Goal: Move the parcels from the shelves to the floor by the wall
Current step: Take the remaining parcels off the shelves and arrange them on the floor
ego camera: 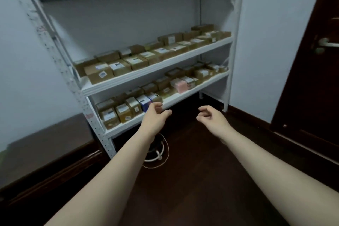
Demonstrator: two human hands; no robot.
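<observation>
A white metal shelf unit (157, 68) stands against the wall. Its middle shelf carries a row of brown cardboard parcels (135, 61) with white labels. The lowest shelf (170, 102) holds more brown parcels, a blue-and-white box (144, 102) and a pink box (180, 84). My left hand (156, 114) reaches out just in front of the lowest shelf's edge, near the blue-and-white box, fingers loosely curled and holding nothing. My right hand (211, 117) hovers to its right over the dark floor, also loosely curled and holding nothing.
A dark wooden floor (192, 180) runs up to a dark skirting board along the white wall. A dark door (315, 79) with a metal handle (324, 44) stands at the right. A white ring stand with a thin cord (159, 154) lies under the shelf unit.
</observation>
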